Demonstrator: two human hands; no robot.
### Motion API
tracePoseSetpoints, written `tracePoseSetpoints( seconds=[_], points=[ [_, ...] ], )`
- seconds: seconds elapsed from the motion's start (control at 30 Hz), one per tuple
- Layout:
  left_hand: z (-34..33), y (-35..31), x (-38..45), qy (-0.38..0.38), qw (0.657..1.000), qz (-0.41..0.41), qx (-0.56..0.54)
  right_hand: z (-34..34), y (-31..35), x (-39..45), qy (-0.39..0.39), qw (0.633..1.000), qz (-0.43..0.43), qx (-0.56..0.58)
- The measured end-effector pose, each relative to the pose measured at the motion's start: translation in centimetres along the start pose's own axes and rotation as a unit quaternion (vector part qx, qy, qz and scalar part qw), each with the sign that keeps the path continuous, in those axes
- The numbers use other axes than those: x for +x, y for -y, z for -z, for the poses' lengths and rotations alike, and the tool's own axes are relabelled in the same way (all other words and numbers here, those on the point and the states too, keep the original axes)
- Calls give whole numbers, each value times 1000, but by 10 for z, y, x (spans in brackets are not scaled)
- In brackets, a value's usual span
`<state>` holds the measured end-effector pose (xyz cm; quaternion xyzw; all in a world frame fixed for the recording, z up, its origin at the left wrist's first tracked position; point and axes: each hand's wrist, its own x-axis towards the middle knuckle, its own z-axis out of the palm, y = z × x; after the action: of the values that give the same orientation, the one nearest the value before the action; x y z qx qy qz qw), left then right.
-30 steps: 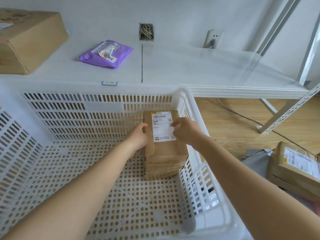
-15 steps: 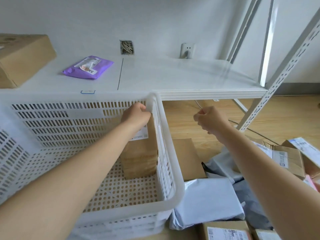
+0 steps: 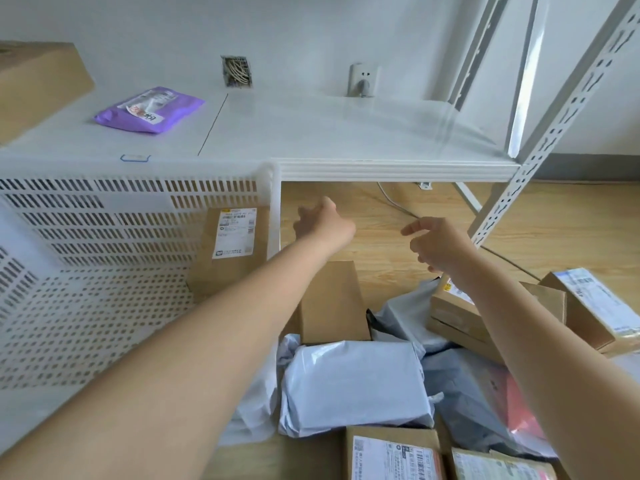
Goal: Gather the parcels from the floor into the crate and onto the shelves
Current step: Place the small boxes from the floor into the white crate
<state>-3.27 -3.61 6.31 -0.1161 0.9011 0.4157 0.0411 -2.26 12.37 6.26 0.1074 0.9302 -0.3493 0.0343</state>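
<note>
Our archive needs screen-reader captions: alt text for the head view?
Both empty hands, left and right, reach over parcels piled on the floor beside a white crate holding one labelled box; a purple pouch lies on the shelf.

- One head view looks forward and down, close over both hands [image 3: 325,226].
- It faces the shelf [image 3: 346,133]; crate [image 3: 138,188] left, parcels [image 3: 353,386] below.

A crate [image 3: 104,209] stands left on the floor [image 3: 381,216], against the shelf's [image 3: 346,133] front edge. One box [image 3: 232,247] stands in the crate's far right corner. Parcels [image 3: 353,386] lie heaped right of the crate.
</note>
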Motion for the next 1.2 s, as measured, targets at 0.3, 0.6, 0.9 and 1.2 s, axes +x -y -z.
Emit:
tracePoseSetpoints(
  seconds=[0.3, 0.6, 0.9, 1.2],
  points=[
    [-78, 49, 11, -39, 991, 130, -16, -35, -52, 21, 51, 998, -6, 19],
    [-125, 114, 28, -48, 981, 189, -19, -91, -86, 44, 142, 986, -23, 78],
    [-148, 151, 39, 50, 975, 182, 114, -146, -104, 61, 262, 958, -18, 114],
    [-148, 158, 36, 33, 975, 219, -27, -170, -121, 56, 284, 945, -98, 126]
  ],
)
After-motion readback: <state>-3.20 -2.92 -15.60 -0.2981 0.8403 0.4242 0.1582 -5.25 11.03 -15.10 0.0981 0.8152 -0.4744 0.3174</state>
